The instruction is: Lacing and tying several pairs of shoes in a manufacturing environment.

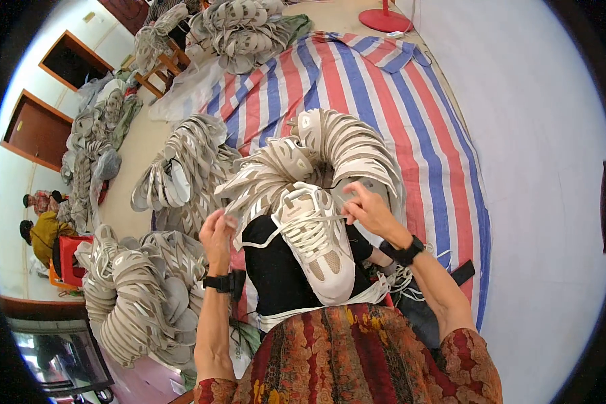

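A beige and white sneaker upper (pixel 313 242) lies on my black-clad lap, toe toward me, with cream shoelace threaded through its eyelets. My left hand (pixel 215 237) is raised left of it, fingers curled and pinched where one shoelace end (pixel 266 240) runs up to them. On the other side, my right hand (pixel 372 213) pinches the other shoelace end, drawn out from the top of the lacing. Just beyond the upper, a curved stack of similar uppers (pixel 347 138) arches away, with more fanned uppers (pixel 266 175) beside it.
Bundled uppers (pixel 138 306) lie at lower left, with another bundle (pixel 182 165) beyond. A striped red, white and blue sheet (pixel 424 135) covers the floor. Loose white laces (pixel 407 283) hang by my right knee. A pale wall (pixel 532 168) is at right; people (pixel 47 232) sit far left.
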The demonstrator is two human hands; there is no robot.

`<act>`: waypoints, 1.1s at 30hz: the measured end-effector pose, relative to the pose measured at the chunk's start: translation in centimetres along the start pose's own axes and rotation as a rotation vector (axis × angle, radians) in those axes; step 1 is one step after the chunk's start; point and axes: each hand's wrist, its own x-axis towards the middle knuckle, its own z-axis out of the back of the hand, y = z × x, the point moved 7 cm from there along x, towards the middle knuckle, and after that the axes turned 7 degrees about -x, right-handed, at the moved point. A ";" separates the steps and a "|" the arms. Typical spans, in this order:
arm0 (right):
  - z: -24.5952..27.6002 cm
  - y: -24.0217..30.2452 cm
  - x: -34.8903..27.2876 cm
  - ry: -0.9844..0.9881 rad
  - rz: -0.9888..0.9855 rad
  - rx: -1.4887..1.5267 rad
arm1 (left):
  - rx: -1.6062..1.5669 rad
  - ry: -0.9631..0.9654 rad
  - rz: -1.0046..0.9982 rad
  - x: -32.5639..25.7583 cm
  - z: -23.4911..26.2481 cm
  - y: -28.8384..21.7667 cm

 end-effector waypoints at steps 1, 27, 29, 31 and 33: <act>-0.9 -1.0 0.4 0.075 -0.117 0.162 | -0.060 0.029 0.046 -0.2 -2.6 -0.6; -4.1 0.3 4.9 0.330 -0.081 -0.112 | 0.158 0.476 0.295 -1.6 -17.7 2.2; -4.3 0.3 4.2 0.405 -0.191 0.068 | 0.167 0.468 0.188 -2.2 -17.8 2.5; -4.2 0.1 4.2 0.324 -0.047 -0.168 | 0.117 0.447 0.152 -2.8 -17.8 3.1; -4.5 0.3 4.1 0.331 0.066 -0.288 | 0.035 0.458 0.204 -2.9 -17.5 4.0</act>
